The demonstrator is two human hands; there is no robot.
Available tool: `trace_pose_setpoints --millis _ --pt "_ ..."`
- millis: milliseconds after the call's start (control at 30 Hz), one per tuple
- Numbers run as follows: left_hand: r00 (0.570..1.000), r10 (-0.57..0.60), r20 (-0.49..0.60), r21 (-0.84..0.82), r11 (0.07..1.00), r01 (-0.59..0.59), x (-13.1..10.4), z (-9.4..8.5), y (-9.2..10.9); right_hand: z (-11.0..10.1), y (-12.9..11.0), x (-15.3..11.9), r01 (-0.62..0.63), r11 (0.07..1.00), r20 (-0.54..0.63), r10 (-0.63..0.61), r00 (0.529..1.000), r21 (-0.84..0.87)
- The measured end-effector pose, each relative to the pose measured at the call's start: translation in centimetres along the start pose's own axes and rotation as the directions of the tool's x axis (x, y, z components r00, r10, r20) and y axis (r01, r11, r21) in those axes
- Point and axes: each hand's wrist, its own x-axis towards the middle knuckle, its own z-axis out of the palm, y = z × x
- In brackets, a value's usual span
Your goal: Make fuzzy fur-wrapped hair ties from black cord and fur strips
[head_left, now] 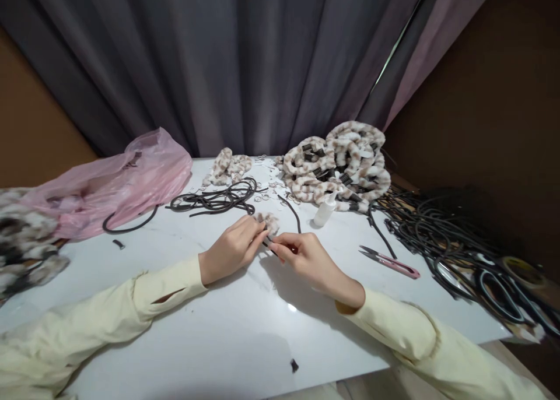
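Over the middle of the table, my left hand pinches a piece of spotted furry tube, most of it hidden behind the fingers. My right hand meets it from the right, thumb and fingertips closed on a short dark cord at the tube's end. The fingertips hide how the cord and tube join. Just beyond the hands lies a loose black cord. A small clear bottle with a nozzle stands tilted to the right of it.
Pink-handled snips lie right, beside a large tangle of black cords. Furry rings are heaped at the back right. Coiled cords, small metal rings and a pink plastic bag are farther left.
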Motion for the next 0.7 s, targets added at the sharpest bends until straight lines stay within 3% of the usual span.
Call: trace_pose_setpoints --millis 200,400,533,700 --pt "0.987 -0.155 -0.027 -0.058 0.986 0.154 -0.13 -0.1 -0.2 0.24 0.67 0.04 0.18 0.96 -0.044 -0.193 0.98 -0.216" --pt "0.998 0.066 0.009 -0.064 0.996 -0.065 -0.32 -0.31 -0.43 0.08 0.7 0.27 0.235 0.939 -0.061 -0.258 0.964 -0.253" --pt "0.99 0.132 0.056 -0.037 0.991 -0.13 -0.34 -0.44 -0.05 -0.32 0.8 0.42 0.224 0.933 -0.084 -0.257 0.963 -0.283" --pt "0.984 0.178 0.01 0.042 0.983 -0.178 -0.2 -0.66 0.12 -0.6 0.57 0.37 0.237 0.933 -0.087 -0.269 0.959 -0.273"
